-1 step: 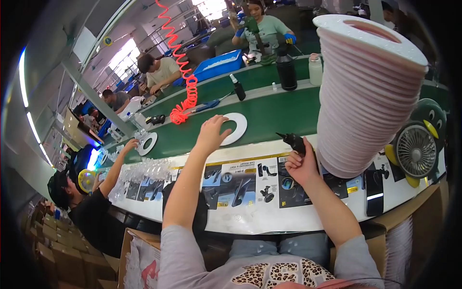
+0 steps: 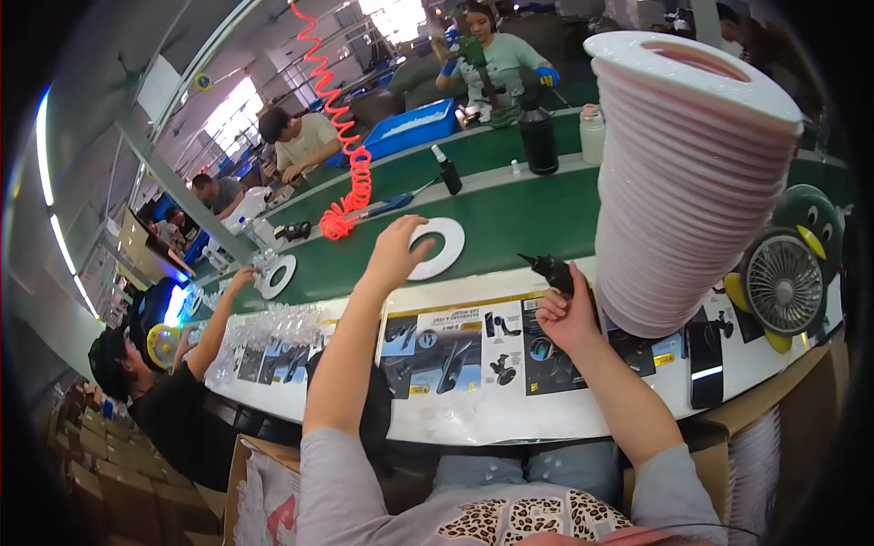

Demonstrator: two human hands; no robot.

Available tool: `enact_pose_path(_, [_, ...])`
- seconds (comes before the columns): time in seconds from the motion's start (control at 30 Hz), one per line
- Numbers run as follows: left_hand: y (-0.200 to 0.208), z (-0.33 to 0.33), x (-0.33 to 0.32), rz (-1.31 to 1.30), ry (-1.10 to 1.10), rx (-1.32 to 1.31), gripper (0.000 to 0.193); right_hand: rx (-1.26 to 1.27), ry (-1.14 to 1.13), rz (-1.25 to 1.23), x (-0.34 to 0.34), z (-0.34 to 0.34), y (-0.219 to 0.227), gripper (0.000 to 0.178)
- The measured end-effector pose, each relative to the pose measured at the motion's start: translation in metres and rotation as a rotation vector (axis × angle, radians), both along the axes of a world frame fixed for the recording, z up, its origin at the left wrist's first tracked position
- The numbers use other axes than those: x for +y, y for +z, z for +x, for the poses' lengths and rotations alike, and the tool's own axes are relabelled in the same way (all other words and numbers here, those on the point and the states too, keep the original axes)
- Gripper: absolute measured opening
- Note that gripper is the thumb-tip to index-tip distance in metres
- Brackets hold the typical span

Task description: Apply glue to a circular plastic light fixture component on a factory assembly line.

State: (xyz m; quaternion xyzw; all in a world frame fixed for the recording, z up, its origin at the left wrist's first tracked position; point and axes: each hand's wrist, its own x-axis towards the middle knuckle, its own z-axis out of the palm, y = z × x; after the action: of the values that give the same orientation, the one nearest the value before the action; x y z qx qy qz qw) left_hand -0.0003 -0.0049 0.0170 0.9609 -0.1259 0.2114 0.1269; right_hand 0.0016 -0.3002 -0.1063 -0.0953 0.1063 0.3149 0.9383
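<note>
A flat white ring (image 2: 450, 247) lies on the green conveyor belt (image 2: 510, 218). My left hand (image 2: 395, 255) is at its left side with fingers stretched and thumb apart; whether it presses on the ring I cannot tell. Closer to me on the right, my right hand (image 2: 568, 314) is closed round a small black tool with a thin pointed tip (image 2: 552, 270), the tip aimed left above the white table edge. Beside that hand rises a tall, leaning stack of white rings (image 2: 687, 191).
A penguin-shaped fan (image 2: 781, 282) and a phone (image 2: 706, 364) are at the right. Printed sheets (image 2: 446, 355) line the table. A red coiled hose (image 2: 350, 196) hangs over the belt. At left, a co-worker (image 2: 173, 400) reaches toward another white ring (image 2: 279, 277). Bottles (image 2: 538, 136) stand beyond.
</note>
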Motion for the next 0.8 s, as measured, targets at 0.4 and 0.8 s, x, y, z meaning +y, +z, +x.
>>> enact_pose_path(0.4, [0.216,-0.029,-0.193,-0.274,-0.633,-0.247,0.046,-0.132,0.044,-0.022,0.003,-0.002,-0.011,0.058])
enact_pose_path(0.8, [0.218,-0.006,-0.295,0.238,-0.571,-0.386,0.09,-0.128,0.026,0.015,0.002,0.004,-0.004,0.051])
